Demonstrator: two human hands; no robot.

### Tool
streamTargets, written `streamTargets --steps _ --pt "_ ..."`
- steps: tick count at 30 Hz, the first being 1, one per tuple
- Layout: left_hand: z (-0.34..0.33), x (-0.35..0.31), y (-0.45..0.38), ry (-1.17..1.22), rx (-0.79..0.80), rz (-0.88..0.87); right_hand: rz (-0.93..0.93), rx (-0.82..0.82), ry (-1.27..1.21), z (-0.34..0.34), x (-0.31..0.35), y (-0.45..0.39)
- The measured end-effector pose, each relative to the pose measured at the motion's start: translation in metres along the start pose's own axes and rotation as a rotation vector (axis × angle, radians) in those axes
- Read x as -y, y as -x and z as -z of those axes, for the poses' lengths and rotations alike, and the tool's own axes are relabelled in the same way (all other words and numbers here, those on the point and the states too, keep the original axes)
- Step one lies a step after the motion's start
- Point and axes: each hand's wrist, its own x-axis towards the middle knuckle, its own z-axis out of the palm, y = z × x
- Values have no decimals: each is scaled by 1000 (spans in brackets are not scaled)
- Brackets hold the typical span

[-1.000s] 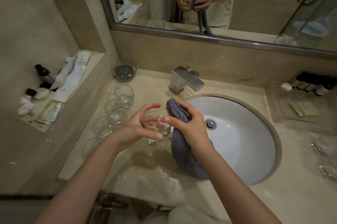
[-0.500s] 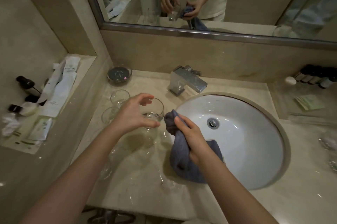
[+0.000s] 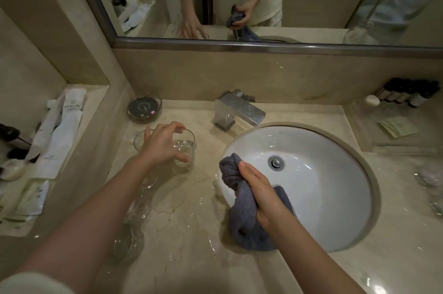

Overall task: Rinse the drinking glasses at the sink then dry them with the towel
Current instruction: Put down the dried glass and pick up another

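My left hand [image 3: 163, 145] grips a clear drinking glass [image 3: 185, 148] from above by its rim; the glass stands upright on the wet counter left of the sink. My right hand [image 3: 260, 192] holds a bunched grey towel [image 3: 242, 212] over the left edge of the white sink basin [image 3: 335, 188]. Several more clear glasses stand in a row under my left forearm: one behind the hand [image 3: 140, 139], others nearer me [image 3: 140, 207] [image 3: 127, 243].
A chrome faucet [image 3: 238, 111] sits behind the basin. A round glass dish [image 3: 143, 108] is at the back left. Toiletry packets [image 3: 60, 133] fill the left shelf; small bottles [image 3: 412, 94] and sachets [image 3: 396, 127] sit on the right. Water pools on the counter [image 3: 191, 198].
My left hand has carried the glass away from the towel, leftward and back, down onto the counter. My right hand with the towel stayed at the basin's left edge.
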Motion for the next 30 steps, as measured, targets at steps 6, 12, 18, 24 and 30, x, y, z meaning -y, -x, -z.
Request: streamTargets --steps 6,12,18,24,30 --pt "-5 12 -7 -28 19 30 0 67 -16 8 0 -1" --pt "0 11 -9 -24 48 75 0 76 -58 9 0 0" --pt "2 7 -8 -27 100 94 -6 15 -52 10 0 2" --pt "-6 -58 13 408 -61 -47 91 -92 41 31 30 31" --pt "-51 -161 37 570 122 -171 311 -197 -72 88 82 84"
